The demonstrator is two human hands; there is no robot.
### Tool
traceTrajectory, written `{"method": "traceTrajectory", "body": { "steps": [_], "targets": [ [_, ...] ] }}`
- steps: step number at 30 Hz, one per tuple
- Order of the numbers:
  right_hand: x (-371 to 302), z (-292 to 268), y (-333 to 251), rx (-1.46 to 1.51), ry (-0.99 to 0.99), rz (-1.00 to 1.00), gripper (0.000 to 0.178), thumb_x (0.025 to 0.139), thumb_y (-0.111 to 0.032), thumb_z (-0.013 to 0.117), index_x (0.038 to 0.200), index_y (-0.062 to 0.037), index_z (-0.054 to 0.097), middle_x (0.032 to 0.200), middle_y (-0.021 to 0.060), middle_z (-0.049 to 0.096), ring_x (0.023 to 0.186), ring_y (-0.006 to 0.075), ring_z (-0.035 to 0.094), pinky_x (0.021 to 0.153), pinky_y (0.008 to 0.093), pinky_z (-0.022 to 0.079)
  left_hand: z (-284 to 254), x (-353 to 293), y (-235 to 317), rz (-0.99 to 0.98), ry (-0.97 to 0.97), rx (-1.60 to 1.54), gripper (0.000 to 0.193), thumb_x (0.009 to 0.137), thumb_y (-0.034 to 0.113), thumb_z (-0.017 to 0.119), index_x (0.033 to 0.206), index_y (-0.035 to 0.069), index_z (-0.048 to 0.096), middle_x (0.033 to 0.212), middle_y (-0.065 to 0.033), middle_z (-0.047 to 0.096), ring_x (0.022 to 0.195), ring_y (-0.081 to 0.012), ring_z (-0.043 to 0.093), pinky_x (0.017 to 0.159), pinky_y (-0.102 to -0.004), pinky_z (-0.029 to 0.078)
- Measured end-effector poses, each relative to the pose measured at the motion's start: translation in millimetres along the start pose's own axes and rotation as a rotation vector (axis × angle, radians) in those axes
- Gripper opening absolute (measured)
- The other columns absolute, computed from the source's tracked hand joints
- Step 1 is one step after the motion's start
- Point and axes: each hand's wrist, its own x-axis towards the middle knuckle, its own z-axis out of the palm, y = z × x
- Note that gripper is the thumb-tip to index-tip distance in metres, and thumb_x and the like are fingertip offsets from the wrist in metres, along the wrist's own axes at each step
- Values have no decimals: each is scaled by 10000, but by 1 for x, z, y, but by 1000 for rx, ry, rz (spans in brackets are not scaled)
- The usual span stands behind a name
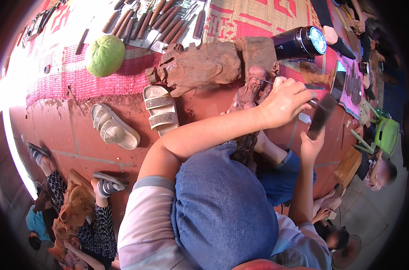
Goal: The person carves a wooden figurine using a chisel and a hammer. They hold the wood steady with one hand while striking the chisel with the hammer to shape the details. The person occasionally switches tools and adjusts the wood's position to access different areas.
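A reddish-brown carved wooden figure of a bearded man (pixel 248 92) stands in front of me, beside a block of wood. My left hand (pixel 286 102) reaches across and is closed around a chisel (pixel 312 103). Its thin blade points at the figure's head; whether the tip touches is too small to tell. Just right of the chisel's butt end, my right hand (pixel 312 143) grips a dark, flat-sided mallet (pixel 322 117), held upright and somewhat blurred. The mallet's head looks close to the chisel; I cannot tell if they touch.
Behind the figure lie a rough wood piece (pixel 204 65) and a black cylindrical lamp (pixel 299 42). Many chisels (pixel 159 20) and a green pomelo-like fruit (pixel 105 56) rest on the mat. Sandals (pixel 116 126) sit on the tiles. Other people work around, near a green chair (pixel 385 135).
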Motion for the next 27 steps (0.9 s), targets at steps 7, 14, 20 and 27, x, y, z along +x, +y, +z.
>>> {"method": "traceTrajectory", "body": {
  "steps": [7, 14, 20, 27],
  "targets": [
    [5, 2, -1, -54, 17, -47, 374, 687, 44, 592, 1050, -42, 562, 824, -4, 528, 730, 94, 509, 676, 249, 438, 2, 14, 0, -83, 165, -39, 306, 861, 165, 631, 1165, 149, 598, 930, -41, 581, 906, -263, 529, 826, -399, 326],
    [12, 0, 13, 114, 2, -34, 404, 688, 63, 601, 1075, -43, 553, 871, -19, 526, 776, 82, 508, 711, 230, 437, 0, 25, 5, -264, 166, 77, 303, 860, 121, 620, 1157, 174, 602, 947, -56, 589, 904, -271, 529, 804, -400, 328],
    [0, -1, 21, 177, 18, -1, 458, 680, 96, 632, 1109, -42, 548, 941, -5, 521, 852, 86, 511, 769, 232, 451, -1, 7, 25, -76, 35, 27, 306, 839, 243, 652, 1137, 175, 622, 897, -38, 535, 874, -252, 508, 790, -394, 323],
    [-9, 0, 10, 152, 0, -6, 440, 676, 113, 654, 1068, -49, 537, 951, 5, 500, 883, 98, 501, 790, 247, 456, 2, 1, 6, 21, 23, 21, 282, 832, 298, 657, 1087, 177, 641, 878, -33, 532, 858, -238, 510, 788, -392, 326]
  ]
}}
